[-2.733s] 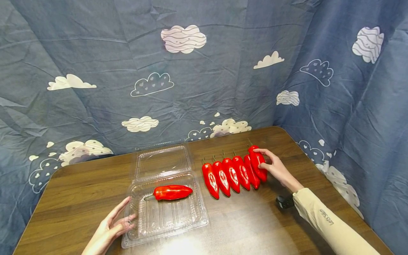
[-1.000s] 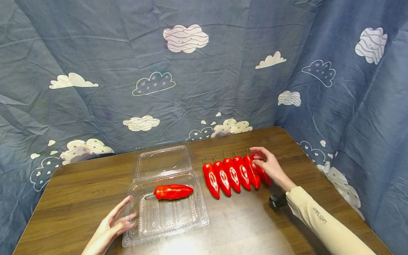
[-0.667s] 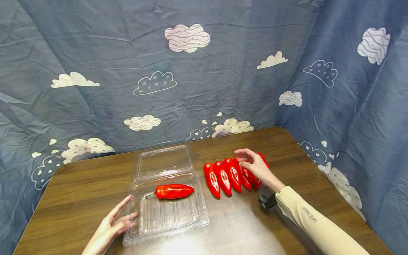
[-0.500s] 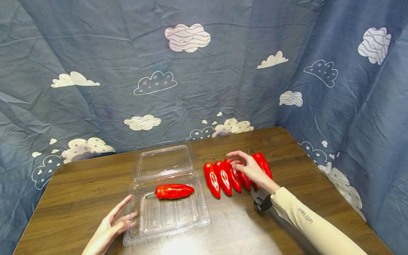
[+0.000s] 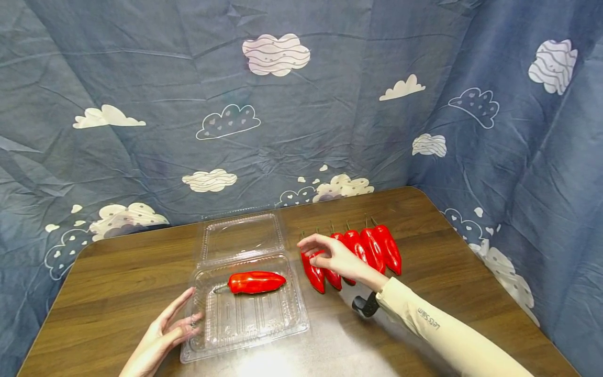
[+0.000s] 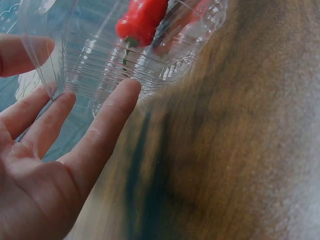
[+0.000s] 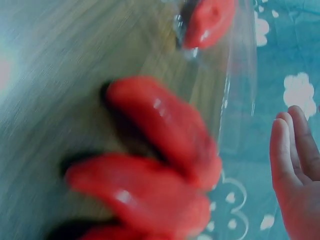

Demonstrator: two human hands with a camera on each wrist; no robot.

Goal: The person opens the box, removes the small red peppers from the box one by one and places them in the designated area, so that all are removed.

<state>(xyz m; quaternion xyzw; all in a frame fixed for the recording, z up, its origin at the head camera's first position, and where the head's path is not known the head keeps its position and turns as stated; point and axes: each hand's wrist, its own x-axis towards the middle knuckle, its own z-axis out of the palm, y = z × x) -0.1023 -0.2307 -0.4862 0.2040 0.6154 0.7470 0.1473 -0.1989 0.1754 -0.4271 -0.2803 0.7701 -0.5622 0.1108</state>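
Note:
In the head view, several red peppers point(image 5: 388, 251) lie side by side in a row on the table. My right hand point(image 5: 341, 259) hovers over the row's left end, fingers loosely bent and nothing between them; it partly hides the leftmost pepper point(image 5: 316, 280). In the right wrist view that hand point(image 7: 295, 175) is at the right edge, apart from the blurred peppers point(image 7: 165, 130). To the left, a clear plastic clamshell box point(image 5: 245, 335) lies with its lid back and one red pepper point(image 5: 256, 283) inside. My left hand point(image 5: 157, 335) rests at the box's left rim, fingers extended.
The box's lid point(image 5: 242, 240) lies flat towards the back of the wooden table point(image 5: 122, 272). A blue cloud-print curtain point(image 5: 155, 152) hangs behind the table and along its right. A dark wrist device point(image 5: 365, 305) sits under my right wrist.
Earlier my right hand held the rightmost pepper, which now lies released at the row's right end. The hand has since swept left across the row. My left hand and the box stay put.

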